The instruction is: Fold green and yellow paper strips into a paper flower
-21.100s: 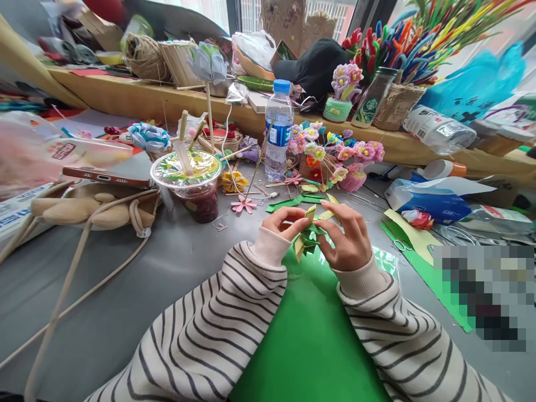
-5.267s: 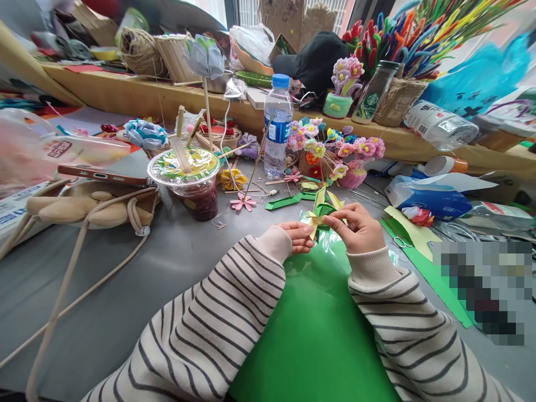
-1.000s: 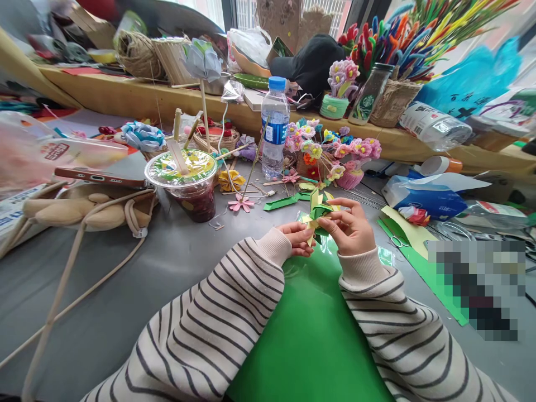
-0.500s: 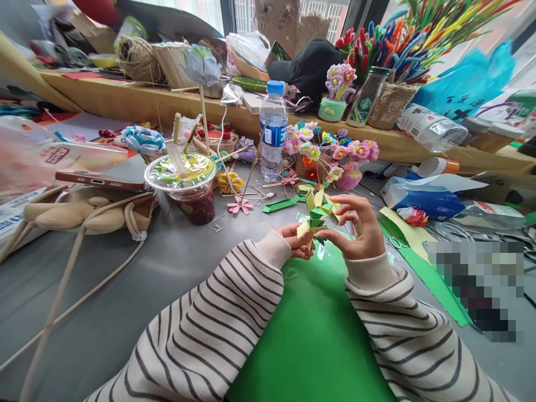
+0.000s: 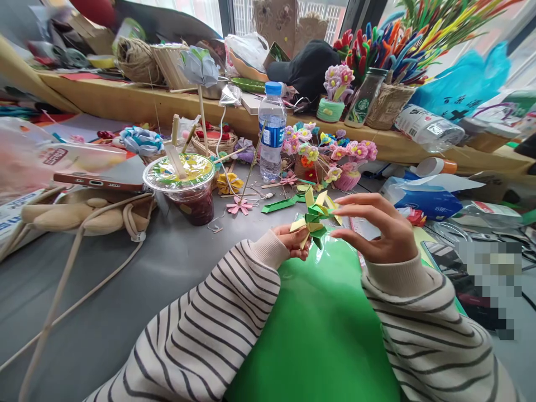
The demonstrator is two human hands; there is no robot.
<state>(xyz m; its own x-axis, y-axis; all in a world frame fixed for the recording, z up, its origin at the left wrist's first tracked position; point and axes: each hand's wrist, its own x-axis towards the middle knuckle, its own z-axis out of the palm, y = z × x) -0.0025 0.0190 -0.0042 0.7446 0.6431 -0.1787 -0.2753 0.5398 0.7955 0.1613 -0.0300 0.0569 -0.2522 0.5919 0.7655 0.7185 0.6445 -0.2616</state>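
Note:
My left hand (image 5: 296,241) pinches a folded paper piece (image 5: 315,219) of green and pale yellow strips with pointed ends. To the right of it, my right hand (image 5: 379,226) is open, thumb and fingers apart, its fingertips close to the yellow points. Whether a fingertip still touches the paper I cannot tell. Beneath both hands lies a shiny green sheet (image 5: 318,329). Just behind the folded piece, a green folded strip (image 5: 278,205) rests on the grey table.
A lidded cup of dark drink (image 5: 190,195) stands left of my hands. Behind them are a water bottle (image 5: 272,134) and fuzzy flowers (image 5: 330,151). A pink paper flower (image 5: 239,206) lies near the cup. At right is a blue packet (image 5: 427,201). A phone (image 5: 100,182) rests on beige pouches at left.
My right hand has moved right, away from the folded paper, and its fingers have spread. My left hand keeps hold of the paper in nearly the same place.

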